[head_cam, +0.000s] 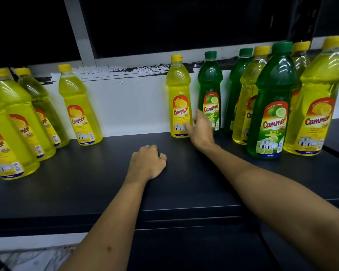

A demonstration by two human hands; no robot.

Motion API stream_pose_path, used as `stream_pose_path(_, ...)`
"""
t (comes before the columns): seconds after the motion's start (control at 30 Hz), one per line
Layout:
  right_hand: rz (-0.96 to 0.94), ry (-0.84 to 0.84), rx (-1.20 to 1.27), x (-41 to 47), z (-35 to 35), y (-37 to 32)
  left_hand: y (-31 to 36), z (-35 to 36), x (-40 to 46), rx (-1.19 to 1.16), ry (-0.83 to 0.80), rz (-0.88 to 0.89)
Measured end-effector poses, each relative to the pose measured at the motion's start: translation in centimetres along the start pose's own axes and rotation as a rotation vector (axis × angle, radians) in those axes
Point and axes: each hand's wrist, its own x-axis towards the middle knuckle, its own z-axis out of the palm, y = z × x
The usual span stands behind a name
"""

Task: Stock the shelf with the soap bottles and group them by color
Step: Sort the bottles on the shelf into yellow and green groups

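Note:
A black shelf (98, 182) carries yellow and green soap bottles. Several yellow bottles (22, 124) stand grouped at the left, with one more yellow bottle (77, 106) a little apart from them. A single yellow bottle (179, 98) stands at the back centre, next to a green bottle (210, 89). My right hand (201, 130) reaches out between these two, fingers spread and relaxed, fingertips at the yellow bottle's lower label. My left hand (148, 163) rests on the shelf with curled fingers, holding nothing. At the right, green bottles (272, 106) and yellow bottles (319, 98) stand mixed.
A white back panel (135, 106) runs behind the bottles, with a grey upright post (80, 30) above it. The shelf's front edge (164, 212) crosses under my forearms. A dark lower unit sits below, and pale floor shows at the bottom left.

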Motion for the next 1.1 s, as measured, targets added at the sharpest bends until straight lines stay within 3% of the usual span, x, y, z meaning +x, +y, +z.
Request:
stream_pose_path(0.07,0.072,-0.093,0.028,0.0,1.3,-0.3,0.0,0.1,0.0,0.008,0.008,0.001)
stream_pose_path(0.3,0.222,-0.176,0.061,1.0,3.3,-0.8,-0.1,0.5,0.3,0.018,0.025,0.001)
stream_pose_path(0.53,0.156,-0.201,0.065,0.2,2.5,-0.6,0.0,0.0,-0.3,-0.003,0.012,-0.007)
stream_pose_path(0.73,0.011,-0.352,0.167,-1.7,0.5,-0.4,0.3,-0.9,-0.9,-0.123,0.017,-0.062)
stream_pose_path(0.93,-0.116,-0.639,0.275,-3.5,-1.1,-0.6,0.4,-1.8,-1.3,-0.361,0.186,-0.107)
stream_pose_path(1.1,-0.256,-0.726,0.207,-4.2,-0.7,-1.6,-0.1,-1.9,-1.4,-0.448,0.386,-0.19)
